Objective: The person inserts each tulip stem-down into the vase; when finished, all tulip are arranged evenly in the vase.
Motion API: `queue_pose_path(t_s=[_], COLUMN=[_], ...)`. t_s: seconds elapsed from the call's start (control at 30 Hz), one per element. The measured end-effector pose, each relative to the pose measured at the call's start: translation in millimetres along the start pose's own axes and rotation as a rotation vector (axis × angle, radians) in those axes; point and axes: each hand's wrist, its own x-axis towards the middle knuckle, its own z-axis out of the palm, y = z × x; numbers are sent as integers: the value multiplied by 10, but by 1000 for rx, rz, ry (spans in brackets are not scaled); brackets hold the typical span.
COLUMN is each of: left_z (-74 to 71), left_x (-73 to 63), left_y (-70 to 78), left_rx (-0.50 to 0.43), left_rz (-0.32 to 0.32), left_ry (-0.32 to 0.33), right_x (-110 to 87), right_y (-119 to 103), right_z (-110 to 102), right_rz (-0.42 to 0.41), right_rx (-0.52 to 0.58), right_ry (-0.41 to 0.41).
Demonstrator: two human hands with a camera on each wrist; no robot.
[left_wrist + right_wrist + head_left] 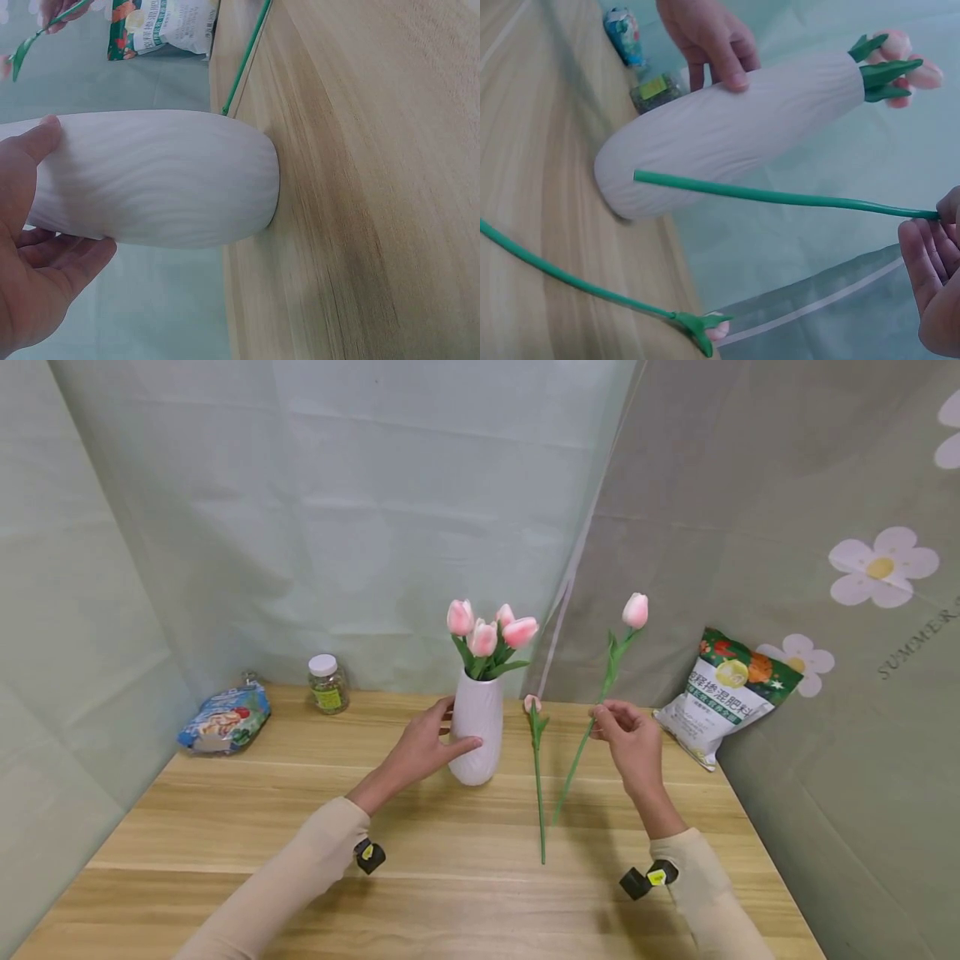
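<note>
A white ribbed vase (480,718) stands upright on the wooden table, with several pink tulips (483,638) in its mouth. My left hand (420,745) grips the vase from its left side, thumb across the front and fingers behind; the left wrist view shows the vase's base (259,180) at the tabletop. To the right, my right hand (633,747) pinches the green stem of a single tulip (635,611), bloom up and stem slanting down to the left. In the right wrist view the cut end of that stem (649,177) overlaps the vase. Another tulip (532,703) lies on the table between the vase and my right hand.
At the back left are a blue bag (227,718) and a jar with a white lid (327,685). A green and white fertilizer bag (720,697) leans against the right-hand cloth. Cloth walls (360,510) rise behind and beside the table (450,893).
</note>
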Motion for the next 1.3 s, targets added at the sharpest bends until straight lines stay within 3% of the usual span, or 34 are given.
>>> queue_pose_path(t_s=[0.53,0.73,1.1,1.3], left_z=[1,4,3,4], left_x=[2,1,6,10], left_y=[4,-3,-1,-9], left_rx=[10,16,6,6], left_rz=[1,7,9,16], left_ry=[3,6,6,7], right_x=[19,33,46,70], right_y=[-201,-311,-640,-814], right_z=[42,93,156,187], right_rz=[-108,-186,-327,-389], right_rx=[216,307,387,364], right_ry=[33,39,33,37])
